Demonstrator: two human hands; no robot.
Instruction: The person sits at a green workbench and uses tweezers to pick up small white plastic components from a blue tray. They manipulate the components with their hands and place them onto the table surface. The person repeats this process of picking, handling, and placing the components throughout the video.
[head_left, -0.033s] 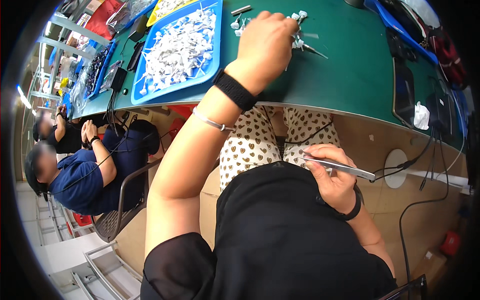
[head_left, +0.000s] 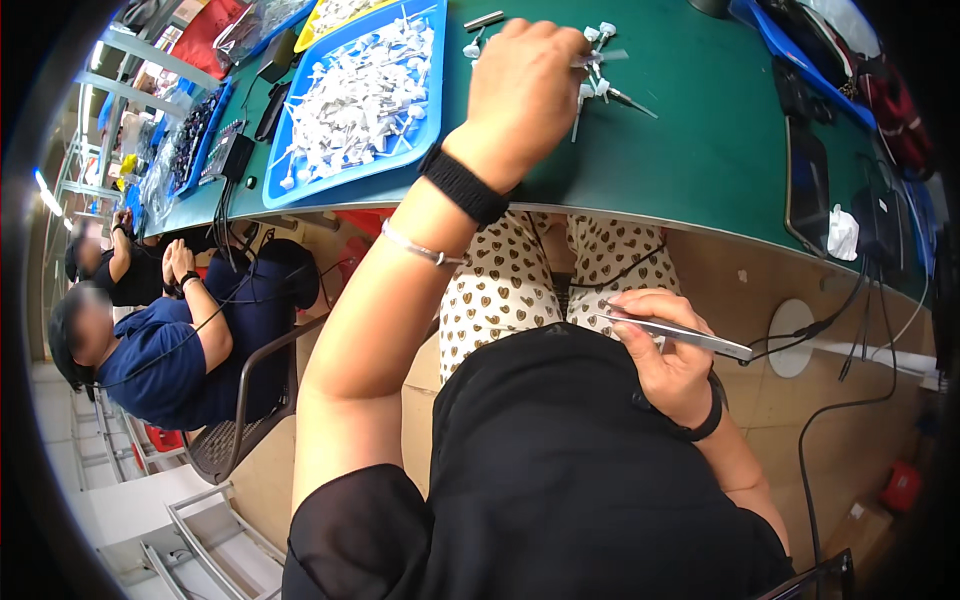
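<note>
My left hand (head_left: 530,85) reaches over the green tabletop with its fingers curled downward. Its fingertips are hidden behind the hand, so what they pinch cannot be made out. Small white plastic parts with thin stems (head_left: 598,88) lie just right of it, and one more white part (head_left: 473,47) shows on its left. A thin translucent strip (head_left: 612,55) sticks out beside the fingers. Above my lap, my right hand (head_left: 672,365) is closed around metal tweezers (head_left: 690,334), whose tips point left. A blue tray (head_left: 432,110) heaped with similar white parts stands left of my left hand.
A short metal rod (head_left: 484,20) lies beyond my left hand. A yellow tray (head_left: 305,38) sits behind the blue one. On the right are a phone (head_left: 806,185), crumpled tissue (head_left: 843,232) and black cables (head_left: 800,430). A seated person (head_left: 165,350) is at the left.
My left hand has shifted slightly left and away from me, uncovering more of the white parts beside it. The translucent strip has moved up a little. My right hand stays put with the tweezers.
</note>
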